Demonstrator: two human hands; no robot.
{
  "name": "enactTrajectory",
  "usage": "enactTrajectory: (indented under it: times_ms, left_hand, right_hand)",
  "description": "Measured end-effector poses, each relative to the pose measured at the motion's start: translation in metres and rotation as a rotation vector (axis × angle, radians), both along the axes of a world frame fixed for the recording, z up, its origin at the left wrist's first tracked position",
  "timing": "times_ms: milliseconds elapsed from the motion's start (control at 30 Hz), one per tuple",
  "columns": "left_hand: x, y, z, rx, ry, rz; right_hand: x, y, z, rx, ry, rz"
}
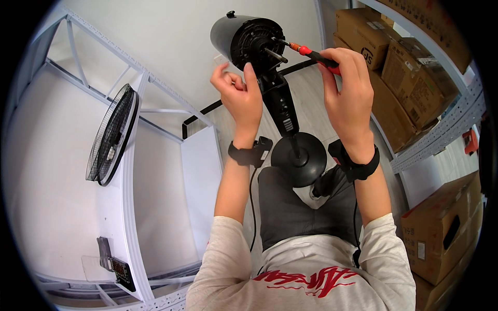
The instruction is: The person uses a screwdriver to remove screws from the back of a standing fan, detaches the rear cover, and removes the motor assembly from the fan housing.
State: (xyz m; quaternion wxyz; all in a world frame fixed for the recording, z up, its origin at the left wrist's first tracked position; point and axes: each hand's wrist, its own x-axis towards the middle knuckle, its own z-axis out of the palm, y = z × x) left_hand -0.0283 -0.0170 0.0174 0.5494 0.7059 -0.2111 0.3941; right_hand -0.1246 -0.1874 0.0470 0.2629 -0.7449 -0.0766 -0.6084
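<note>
A stand fan's motor housing (220,34), dark and round, faces me with its bare shaft (276,55) sticking out and no blades on it. My right hand (348,96) grips a red-and-black screwdriver (311,53) by the handle. Its tip reaches the upper right of the housing's front face. Just below the housing's left side is my left hand (238,98), its fingers partly curled and the thumb apart, with nothing visible in it. The black fan pole (280,106) runs down to a round base (306,176) between my legs.
A wire fan grille (111,137) stands on the white shelf (119,215) at left, with a small dark device (123,274) farther down. Cardboard boxes (415,93) fill the right-hand rack, and another box (441,228) sits lower right. Cables hang from both wrist straps.
</note>
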Motion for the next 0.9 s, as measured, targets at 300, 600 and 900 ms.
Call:
enactTrajectory:
  times_ms: [300, 600, 900]
  left_hand:
    - [-0.019, -0.027, -0.025, -0.216, 0.516, -0.668]
    - [-0.015, -0.027, -0.026, -0.645, 0.922, -1.101]
    - [-0.007, 0.011, -0.035, -0.662, 0.794, -0.859]
  right_hand:
    - [-0.03, -0.001, -0.011, 0.123, 0.055, 0.054]
    - [-0.053, 0.009, -0.04, 0.179, 0.207, 0.122]
    - [-0.053, 0.03, -0.042, 0.132, 0.148, 0.153]
